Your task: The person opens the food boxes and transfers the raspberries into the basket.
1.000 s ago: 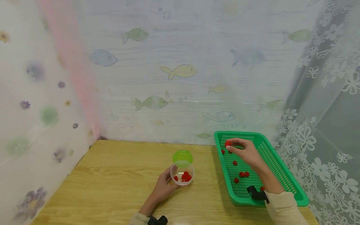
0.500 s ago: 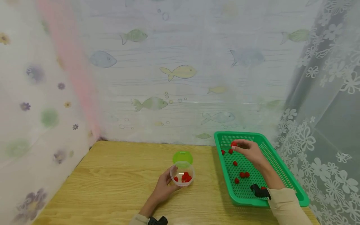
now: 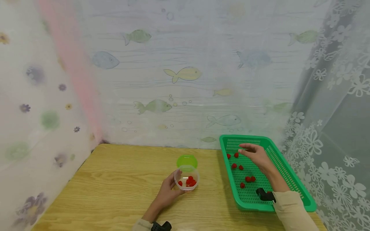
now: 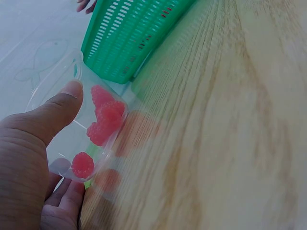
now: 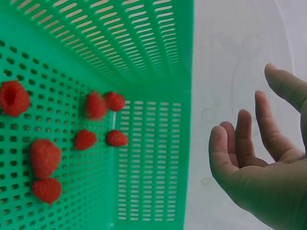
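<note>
My left hand point(image 3: 169, 191) holds a clear plastic tub point(image 3: 181, 175), thumb on its wall and fingers underneath. Several red raspberries point(image 4: 106, 117) are inside, one of them point(image 4: 82, 165) apart from the cluster. My right hand point(image 3: 256, 157) hovers over the green slotted basket point(image 3: 292, 179), fingers parted and nothing between them. Below it, several raspberries point(image 3: 241, 167) lie scattered on the basket's floor. One raspberry point(image 5: 96, 106) looks blurred in the right wrist view.
A light green lid point(image 3: 187, 160) lies on the wooden table point(image 3: 124, 179) just behind the tub. Fish-patterned sheeting point(image 3: 156, 80) hangs along the table's back edge, and a flowered sheer curtain point(image 3: 321, 154) hangs close to the basket's right side.
The right hand drew slightly right with a raspberry, then let it go; an additional raspberry now shows at the basket's left side. The left hand and tub stayed in place.
</note>
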Demonstrator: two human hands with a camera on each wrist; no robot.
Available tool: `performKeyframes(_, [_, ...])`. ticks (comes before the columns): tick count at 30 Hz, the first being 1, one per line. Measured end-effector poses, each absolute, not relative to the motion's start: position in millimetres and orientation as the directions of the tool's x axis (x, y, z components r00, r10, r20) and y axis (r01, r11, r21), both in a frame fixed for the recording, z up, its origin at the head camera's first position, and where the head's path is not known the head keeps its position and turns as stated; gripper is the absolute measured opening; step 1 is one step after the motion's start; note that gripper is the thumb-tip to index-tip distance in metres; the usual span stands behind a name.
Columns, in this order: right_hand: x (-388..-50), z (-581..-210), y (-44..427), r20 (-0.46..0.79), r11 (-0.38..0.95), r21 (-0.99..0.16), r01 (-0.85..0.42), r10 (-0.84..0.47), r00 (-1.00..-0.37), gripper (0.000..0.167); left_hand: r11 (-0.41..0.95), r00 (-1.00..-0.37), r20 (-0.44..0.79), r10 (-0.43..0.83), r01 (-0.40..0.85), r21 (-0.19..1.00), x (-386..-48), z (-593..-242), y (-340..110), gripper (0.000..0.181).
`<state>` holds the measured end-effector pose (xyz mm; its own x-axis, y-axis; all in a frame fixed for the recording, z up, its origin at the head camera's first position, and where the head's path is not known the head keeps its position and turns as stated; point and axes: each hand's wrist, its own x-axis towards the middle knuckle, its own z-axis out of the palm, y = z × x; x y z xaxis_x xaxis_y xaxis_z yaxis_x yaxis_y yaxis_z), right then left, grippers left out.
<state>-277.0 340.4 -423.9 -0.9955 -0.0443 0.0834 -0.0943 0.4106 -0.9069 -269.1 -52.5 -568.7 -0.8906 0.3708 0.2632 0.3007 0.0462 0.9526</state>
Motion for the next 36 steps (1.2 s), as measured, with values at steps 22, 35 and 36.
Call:
performKeyframes(22, [-201,-402,170,0.464,0.636,-0.651,-0.414,-0.097,-0.88,0.025,0.046,-0.892,0.261,0.369,0.298,0.954,-269,-569,-53,0.087])
performKeyframes(35, [-240,-489,134,0.187,0.639,-0.737,-0.221,-0.122,-0.975,0.03,0.07,-0.889,0.284,0.36,0.329,0.942,-270,-570,-51,0.084])
performKeyframes(36, [-243,-493,134,0.18,0.637,-0.738,-0.223,-0.133,-0.975,0.031,0.071,-0.888,0.288,0.359,0.333,0.94,-270,-570,-51,0.084])
